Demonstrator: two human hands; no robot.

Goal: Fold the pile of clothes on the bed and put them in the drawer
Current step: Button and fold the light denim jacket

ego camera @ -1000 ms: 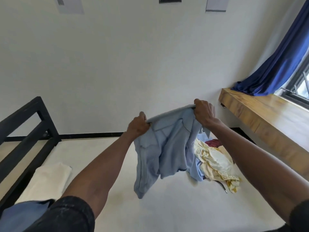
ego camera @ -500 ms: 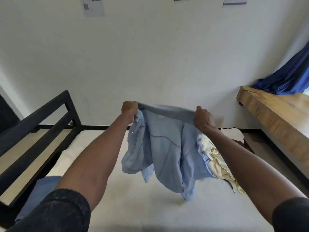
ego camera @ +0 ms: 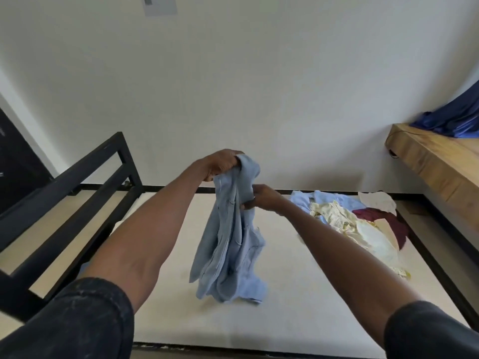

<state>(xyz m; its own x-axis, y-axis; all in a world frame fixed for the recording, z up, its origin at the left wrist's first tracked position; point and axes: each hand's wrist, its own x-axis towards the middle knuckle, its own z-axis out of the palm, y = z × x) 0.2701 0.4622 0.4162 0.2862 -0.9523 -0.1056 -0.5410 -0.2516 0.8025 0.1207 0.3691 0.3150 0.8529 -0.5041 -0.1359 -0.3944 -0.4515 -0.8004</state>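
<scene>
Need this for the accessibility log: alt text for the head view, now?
A person's left hand holds a light blue shirt up by its top over a white mattress, while the right hand pinches it lower down. A pile of unfolded clothes lies to the right.

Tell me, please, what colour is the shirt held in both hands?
Light blue, plain; the shirt shows best in the head view.

Bright daylight, soft shadows, wide-angle warp, slight blur.
</scene>
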